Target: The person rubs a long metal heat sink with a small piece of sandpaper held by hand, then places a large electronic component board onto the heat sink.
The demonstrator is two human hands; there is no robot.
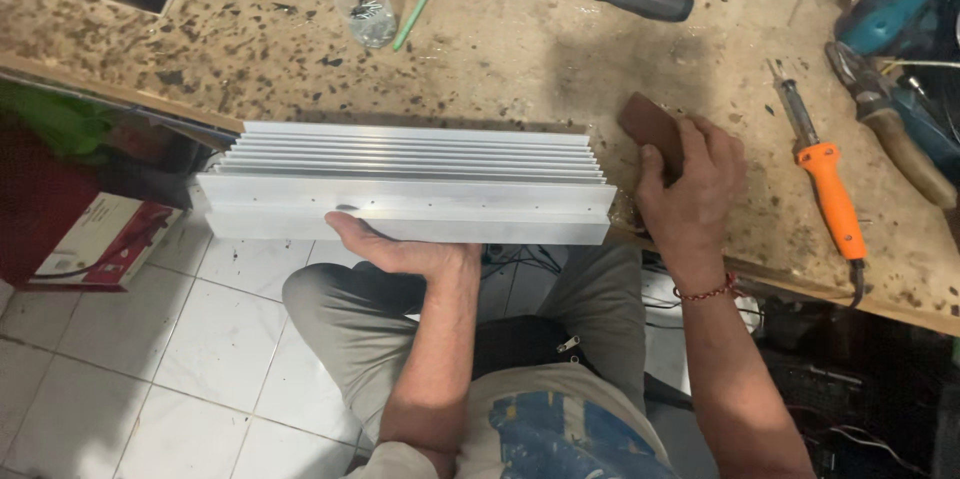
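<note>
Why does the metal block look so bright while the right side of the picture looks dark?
In the head view, light glares off the pale finned metal block, washing out its front face; the bench is evenly lit with a soft shadow near the right hand; the far right corner falls into dim shade.

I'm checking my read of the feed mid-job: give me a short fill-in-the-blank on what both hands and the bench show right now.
1. The left hand supports the long finned aluminium heat sink from ____.
2. The right hand grips a small ____ block just past the heat sink's right end.
3. The soldering iron on the workbench has an ____ handle.
4. The clear plastic cup stands ____ on the bench.

Missing words: below; brown; orange; upright
</note>
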